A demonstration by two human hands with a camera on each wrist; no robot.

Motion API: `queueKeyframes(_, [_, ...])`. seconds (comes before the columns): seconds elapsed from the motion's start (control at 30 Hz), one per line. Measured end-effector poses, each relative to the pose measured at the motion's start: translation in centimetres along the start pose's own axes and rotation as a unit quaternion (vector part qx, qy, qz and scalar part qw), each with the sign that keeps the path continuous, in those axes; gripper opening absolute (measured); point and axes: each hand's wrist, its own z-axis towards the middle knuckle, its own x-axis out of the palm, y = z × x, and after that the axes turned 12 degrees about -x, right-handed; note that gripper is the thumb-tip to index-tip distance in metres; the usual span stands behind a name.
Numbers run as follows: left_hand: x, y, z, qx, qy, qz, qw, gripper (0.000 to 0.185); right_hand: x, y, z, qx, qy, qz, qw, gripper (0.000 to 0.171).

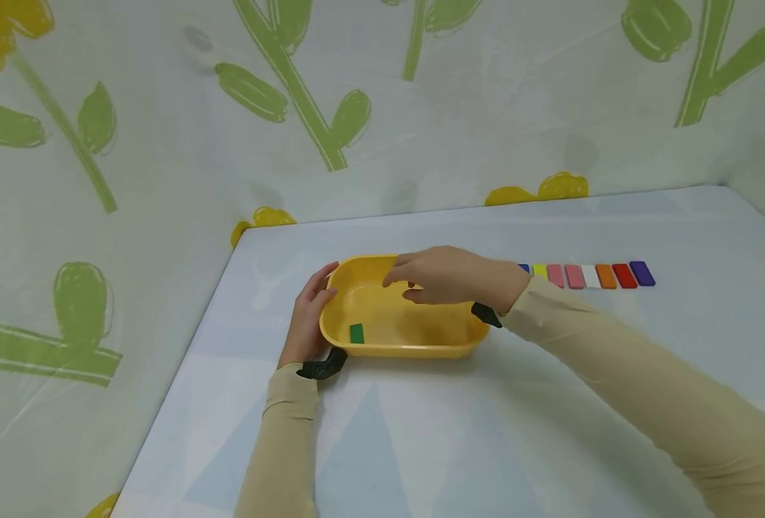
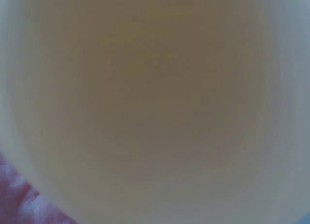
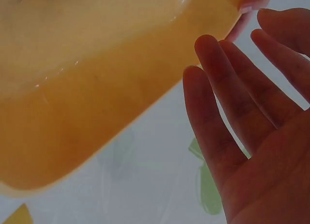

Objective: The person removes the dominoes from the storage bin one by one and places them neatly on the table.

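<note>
Under the right hand, whose grip was slack with straight fingers holding nothing, sat the yellow tub on the worktop. Against its end nearest the left hand, that grip lay open, fingers touching the rim. A green block lay inside the tub, below and left of the right hand.

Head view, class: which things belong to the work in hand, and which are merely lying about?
In the work:
yellow tub
green block, inside the tub
left hand, on the tub's left end
right hand, open above the tub
row of coloured blocks

Lying about:
flowered cloth backdrop
table
</note>
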Motion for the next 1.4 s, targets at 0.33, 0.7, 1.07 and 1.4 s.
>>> queueKeyframes(0.33, [-0.2, 0.2, 0.3, 0.010, 0.002, 0.007, 0.9999, 0.038, 1.7, 0.4, 3.8, -0.005, 0.057, 0.006, 0.998, 0.040])
queueKeyframes(0.7, [-0.5, 0.3, 0.5, 0.020, 0.009, 0.012, 0.9997, 0.039, 3.7, 1.8, 7.6, 0.012, 0.128, 0.022, 0.991, 0.038])
queueKeyframes(1.07, [0.5, -1.3, -1.3, 0.021, 0.010, 0.043, 0.9988, 0.042, 5.2, 2.7, 9.1, -0.047, 0.121, -0.064, 0.989, 0.023])
queueKeyframes(1.4, [0.5, -1.2, -1.4, 0.016, 0.010, 0.041, 0.9990, 0.041, 5.5, 3.0, 9.0, -0.044, 0.110, -0.067, 0.991, 0.030])
